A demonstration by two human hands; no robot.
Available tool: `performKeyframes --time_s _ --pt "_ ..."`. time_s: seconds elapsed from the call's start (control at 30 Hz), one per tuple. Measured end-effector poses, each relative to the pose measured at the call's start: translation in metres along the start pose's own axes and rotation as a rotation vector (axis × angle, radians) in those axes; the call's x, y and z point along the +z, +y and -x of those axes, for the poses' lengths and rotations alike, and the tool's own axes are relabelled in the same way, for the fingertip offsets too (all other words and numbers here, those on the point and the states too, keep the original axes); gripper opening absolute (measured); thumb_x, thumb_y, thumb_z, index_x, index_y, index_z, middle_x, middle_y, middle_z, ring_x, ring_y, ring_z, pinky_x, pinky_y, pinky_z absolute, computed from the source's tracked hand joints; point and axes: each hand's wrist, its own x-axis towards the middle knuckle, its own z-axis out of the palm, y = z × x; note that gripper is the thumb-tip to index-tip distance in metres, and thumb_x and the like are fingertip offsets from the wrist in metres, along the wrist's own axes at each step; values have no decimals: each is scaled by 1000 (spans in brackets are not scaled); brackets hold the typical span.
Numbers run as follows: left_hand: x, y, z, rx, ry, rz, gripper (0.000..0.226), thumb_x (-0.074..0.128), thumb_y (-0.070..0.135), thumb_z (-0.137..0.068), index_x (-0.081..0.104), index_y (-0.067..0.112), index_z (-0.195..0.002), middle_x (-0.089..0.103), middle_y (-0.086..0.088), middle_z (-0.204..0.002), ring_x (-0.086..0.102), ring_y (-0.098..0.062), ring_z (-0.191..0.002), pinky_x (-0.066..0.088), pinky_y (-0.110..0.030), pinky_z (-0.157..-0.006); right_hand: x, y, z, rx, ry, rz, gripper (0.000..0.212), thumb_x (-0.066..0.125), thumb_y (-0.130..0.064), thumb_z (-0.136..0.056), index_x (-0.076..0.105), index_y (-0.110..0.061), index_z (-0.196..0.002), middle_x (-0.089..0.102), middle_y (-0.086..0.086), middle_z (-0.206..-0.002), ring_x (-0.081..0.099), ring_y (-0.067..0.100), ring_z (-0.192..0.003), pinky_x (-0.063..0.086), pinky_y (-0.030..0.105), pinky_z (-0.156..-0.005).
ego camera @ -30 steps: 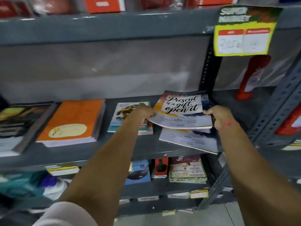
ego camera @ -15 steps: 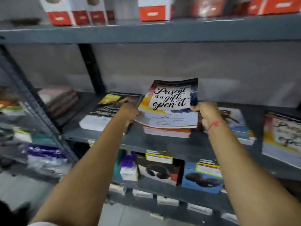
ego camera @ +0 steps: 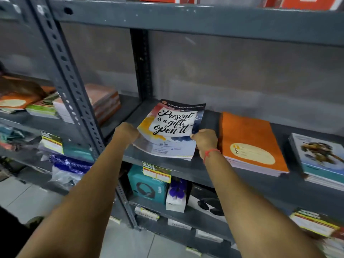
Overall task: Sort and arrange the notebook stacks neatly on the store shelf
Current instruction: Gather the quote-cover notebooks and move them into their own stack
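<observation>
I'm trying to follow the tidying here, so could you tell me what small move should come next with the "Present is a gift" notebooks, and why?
Probably lower the notebooks flat onto the shelf and square them up. The left hand and right hand grip their side edges, the front looks tilted up, and they sit askew beside the orange stack.

On the lower tier you see a teal cardboard headphone box (ego camera: 149, 187) beside a white carton with purple print (ego camera: 176, 197). A green-and-yellow paper price tag (ego camera: 157, 171) hangs above them. At lower left, note the pale tiled floor (ego camera: 28, 198). Orange-and-white boxes (ego camera: 305, 2) occupy the top tier.
</observation>
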Motion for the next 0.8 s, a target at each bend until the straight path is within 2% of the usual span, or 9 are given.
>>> performKeyframes --time_s 0.1,0.3,0.43,0.5,0.57,0.67,0.73,0.8 --pt "4 -11 -17 29 21 49 42 60 7 -81 31 12 -51 31 -5 -56 32 -19 -56 30 -34 -63 13 -1 -6 -28 29 41 5 68 -8 -75 66 -5 -78 65 12 -85 56 21 -77 39 24 -66" --pt "5 -4 -35 62 15 3 39 64 13 -79 37 11 -50 41 -4 -55 37 -16 -49 37 -31 -62 17 0 -17 -12 91 154 20 65 -8 -77 69 3 -93 71 18 -103 57 21 -79 41 23 -67" --pt "4 -4 -37 85 -43 -140 27 63 19 -78 51 3 -61 54 -11 -66 51 -26 -63 40 -30 -61 13 10 -14 -14 57 295 27 65 -13 -79 67 2 -101 68 19 -109 57 22 -79 41 23 -58" --pt "3 -6 -37 90 -63 -167 24 65 22 -77 54 1 -73 57 -14 -78 53 -29 -73 41 -31 -65 11 12 -10 -75 43 359 34 66 -19 -79 63 -1 -108 67 17 -113 63 27 -91 48 26 -65" --pt "1 -4 -33 84 -67 -206 23 64 22 -78 54 2 -78 57 -16 -84 53 -31 -76 42 -33 -67 8 10 -6 -119 58 357 35 65 -18 -80 59 -3 -112 65 15 -116 63 30 -99 48 30 -74" --pt "-1 7 -24 89 22 -226 18 53 14 -82 59 1 -93 60 -18 -94 56 -35 -85 45 -39 -76 -3 0 -2 -170 106 323 22 58 -16 -84 60 -3 -102 67 18 -111 57 28 -86 39 27 -68" --pt "0 17 -19 96 99 -216 23 50 10 -82 60 2 -101 62 -20 -104 58 -39 -96 47 -45 -85 -15 -7 0 -204 130 261 24 55 -17 -87 62 -4 -106 66 17 -115 60 30 -97 42 27 -75" --pt "4 35 -9 144 147 -175 22 47 7 -81 61 1 -96 63 -22 -108 59 -40 -99 48 -46 -87 -34 -12 1 -217 180 196 27 53 -15 -87 62 -6 -111 65 15 -119 59 31 -109 43 28 -86"
